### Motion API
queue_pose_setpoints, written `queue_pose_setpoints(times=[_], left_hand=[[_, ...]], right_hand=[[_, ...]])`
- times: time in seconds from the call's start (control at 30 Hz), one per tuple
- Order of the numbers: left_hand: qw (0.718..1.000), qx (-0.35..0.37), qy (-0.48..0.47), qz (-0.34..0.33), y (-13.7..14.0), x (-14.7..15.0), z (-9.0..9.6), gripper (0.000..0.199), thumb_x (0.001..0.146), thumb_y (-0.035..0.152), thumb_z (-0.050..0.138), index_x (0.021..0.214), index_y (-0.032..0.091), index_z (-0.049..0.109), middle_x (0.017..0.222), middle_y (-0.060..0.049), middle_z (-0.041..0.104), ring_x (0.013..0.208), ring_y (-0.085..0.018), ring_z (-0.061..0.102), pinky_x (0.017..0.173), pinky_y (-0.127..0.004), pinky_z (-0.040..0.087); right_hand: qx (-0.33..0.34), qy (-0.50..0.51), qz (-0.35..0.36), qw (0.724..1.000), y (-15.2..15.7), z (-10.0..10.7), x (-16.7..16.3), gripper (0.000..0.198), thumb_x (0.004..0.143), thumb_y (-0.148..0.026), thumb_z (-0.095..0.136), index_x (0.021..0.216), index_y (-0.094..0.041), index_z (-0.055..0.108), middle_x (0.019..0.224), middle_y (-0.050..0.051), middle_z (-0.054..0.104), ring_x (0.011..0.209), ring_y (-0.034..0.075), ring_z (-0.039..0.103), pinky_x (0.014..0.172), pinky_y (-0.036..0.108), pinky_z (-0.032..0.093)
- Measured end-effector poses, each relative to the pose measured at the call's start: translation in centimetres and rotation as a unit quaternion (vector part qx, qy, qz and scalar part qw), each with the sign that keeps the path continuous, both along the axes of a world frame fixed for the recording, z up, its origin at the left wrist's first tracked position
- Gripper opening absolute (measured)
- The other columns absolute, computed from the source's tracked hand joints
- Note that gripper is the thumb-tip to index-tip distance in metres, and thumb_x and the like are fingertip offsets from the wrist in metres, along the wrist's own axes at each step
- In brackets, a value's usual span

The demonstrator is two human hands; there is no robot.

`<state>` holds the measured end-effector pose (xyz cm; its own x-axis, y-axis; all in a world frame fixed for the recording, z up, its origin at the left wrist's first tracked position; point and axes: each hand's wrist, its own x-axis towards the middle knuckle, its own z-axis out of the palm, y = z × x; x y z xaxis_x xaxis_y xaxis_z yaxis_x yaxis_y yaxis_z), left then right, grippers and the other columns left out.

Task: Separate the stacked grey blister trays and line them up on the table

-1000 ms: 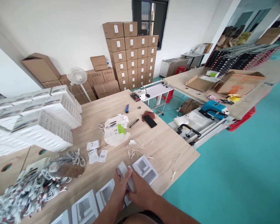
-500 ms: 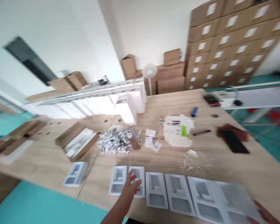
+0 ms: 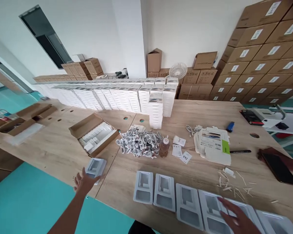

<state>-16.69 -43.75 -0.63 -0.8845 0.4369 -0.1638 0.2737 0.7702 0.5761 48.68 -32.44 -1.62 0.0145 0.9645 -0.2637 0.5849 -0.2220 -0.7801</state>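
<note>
Head view: a person is standing at a long wooden table (image 3: 205, 110), looking down along both bare arms. The left hand (image 3: 84, 182) is reaching out to the table's near edge, fingers spread apart, fingertips touching a lone white tray (image 3: 95, 167) that is lying flat there. It is not gripping the tray; the hand is lying open against its near side. The right hand (image 3: 235, 219) is resting at the bottom right, fingers apart and flat, lying on top of a tray in a row of trays (image 3: 185, 204) that is running along the table's near edge, well right of the lone tray. Behind the lone tray, farther in on the table, an open carton (image 3: 94, 133) is holding white packs. Right of the carton, a heap of white cables (image 3: 139, 143) is lying beside a small bottle (image 3: 164, 147). Further right, a stack of leaflets (image 3: 213, 144), a pen (image 3: 240, 151) and a dark phone (image 3: 279, 168) are lying on the table. White boxes (image 3: 127, 96) are standing stacked along the table's far side.
</note>
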Motion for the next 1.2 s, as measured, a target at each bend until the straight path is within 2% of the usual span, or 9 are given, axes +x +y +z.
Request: queue_pose_setpoints(times=[0.2,0.33,0.47,0.6,0.73,0.87,1.0,1.1,1.2], left_hand=[[0.991,0.021,-0.124,-0.040,1.4,-2.9,-1.0,0.124,0.051,0.052,0.076,0.152,0.013,0.016,0.154,-0.027,0.023,0.142,-0.052,0.009,0.109,-0.070,0.010],[0.950,0.105,-0.264,-0.131,1.5,2.6,-0.8,0.119,0.062,0.059,0.071,0.154,0.015,0.010,0.136,-0.019,0.052,0.128,-0.038,0.049,0.103,-0.048,0.042],[0.894,0.164,-0.365,-0.203,0.6,9.9,-1.5,0.126,0.053,0.060,0.079,0.153,0.016,0.016,0.127,-0.017,0.061,0.116,-0.034,0.060,0.096,-0.041,0.049],[0.877,0.186,-0.401,-0.187,-0.3,13.0,-1.8,0.131,0.052,0.077,0.068,0.152,0.010,0.015,0.124,-0.022,0.063,0.115,-0.035,0.061,0.091,-0.040,0.053],[0.910,0.149,-0.358,-0.145,-0.9,11.3,-1.3,0.116,0.063,0.077,0.058,0.153,0.018,0.014,0.130,-0.019,0.060,0.119,-0.036,0.059,0.094,-0.045,0.050],[0.962,0.057,-0.246,-0.099,-0.5,10.6,-1.6,0.127,0.050,0.065,0.076,0.151,0.011,0.021,0.154,-0.029,0.024,0.142,-0.051,0.016,0.111,-0.067,0.014],[0.971,0.065,-0.183,-0.142,0.7,14.0,-0.6,0.116,0.061,0.063,0.070,0.152,0.012,0.018,0.162,-0.020,-0.002,0.148,-0.039,-0.007,0.116,-0.060,0.001],[0.897,0.176,-0.302,-0.270,1.8,17.6,1.6,0.106,0.069,0.053,0.073,0.154,0.025,0.016,0.164,-0.008,0.012,0.150,-0.030,0.008,0.120,-0.046,0.012],[0.809,0.218,-0.453,-0.304,2.9,20.4,3.2,0.107,0.069,0.051,0.075,0.154,0.024,0.015,0.156,-0.014,0.034,0.139,-0.032,0.038,0.109,-0.041,0.039]], right_hand=[[-0.073,0.125,0.184,0.972,-2.1,4.1,-21.0,0.046,0.077,-0.044,0.061,0.119,-0.026,0.065,0.120,0.011,0.067,0.109,0.029,0.062,0.090,0.042,0.052],[-0.115,0.256,0.186,0.942,-2.9,4.0,-31.8,0.041,0.078,-0.041,0.067,0.114,-0.022,0.064,0.110,0.009,0.067,0.099,0.025,0.063,0.086,0.040,0.050],[-0.109,0.355,0.154,0.916,-2.9,4.5,-38.0,0.030,0.076,-0.043,0.071,0.091,-0.018,0.068,0.082,0.003,0.067,0.079,0.020,0.061,0.076,0.034,0.048],[-0.109,0.407,0.139,0.896,-3.6,5.0,-38.8,0.030,0.076,-0.046,0.071,0.082,-0.017,0.071,0.074,0.002,0.067,0.070,0.018,0.058,0.069,0.030,0.045],[-0.112,0.433,0.094,0.890,-3.3,4.4,-36.2,0.036,0.073,-0.051,0.073,0.083,-0.016,0.071,0.073,0.002,0.067,0.067,0.017,0.056,0.067,0.030,0.044],[-0.105,0.438,0.066,0.890,-1.9,4.1,-32.3,0.039,0.072,-0.051,0.075,0.090,-0.017,0.071,0.076,0.002,0.069,0.069,0.018,0.057,0.070,0.031,0.043],[-0.101,0.419,0.099,0.897,-1.5,4.8,-29.8,0.034,0.075,-0.048,0.074,0.083,-0.015,0.070,0.071,0.001,0.066,0.064,0.015,0.053,0.064,0.028,0.040],[-0.108,0.412,0.142,0.894,-2.1,5.7,-29.4,0.032,0.078,-0.047,0.071,0.082,-0.016,0.069,0.071,0.000,0.064,0.064,0.014,0.052,0.063,0.027,0.040],[-0.101,0.425,0.151,0.887,-3.0,6.6,-29.5,0.032,0.080,-0.048,0.068,0.088,-0.017,0.069,0.076,0.001,0.065,0.070,0.017,0.055,0.068,0.029,0.043]])
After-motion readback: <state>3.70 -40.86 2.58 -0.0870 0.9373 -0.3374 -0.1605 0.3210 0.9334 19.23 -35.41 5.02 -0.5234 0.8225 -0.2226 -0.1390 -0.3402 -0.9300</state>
